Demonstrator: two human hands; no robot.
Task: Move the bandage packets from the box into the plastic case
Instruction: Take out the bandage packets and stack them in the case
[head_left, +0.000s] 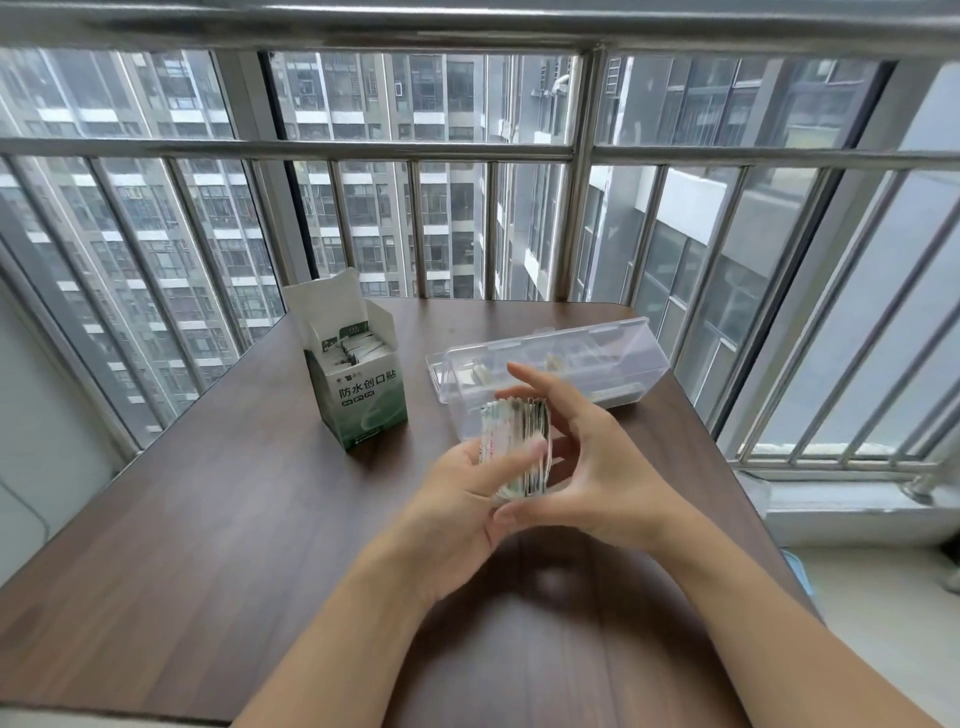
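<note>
Stack of bandage packets (514, 449) sitting between my hands, above table (208, 519). Left hand (462, 499) gripping it, thumb curling over near edge; right hand (587, 467) cupping far side, fingers half curled, index lifting free. Box (358, 384) standing beyond left hand, flaps open, more packets showing inside. Plastic case (550, 364) lying open just past right hand. Packets looking light, thin, slick, likely fanning out; am judging best hold is squeezing flat faces, both ends.

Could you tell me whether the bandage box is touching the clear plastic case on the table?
Apart. The head view shows a strip of bare brown table between the bandage box and the plastic case.
</note>
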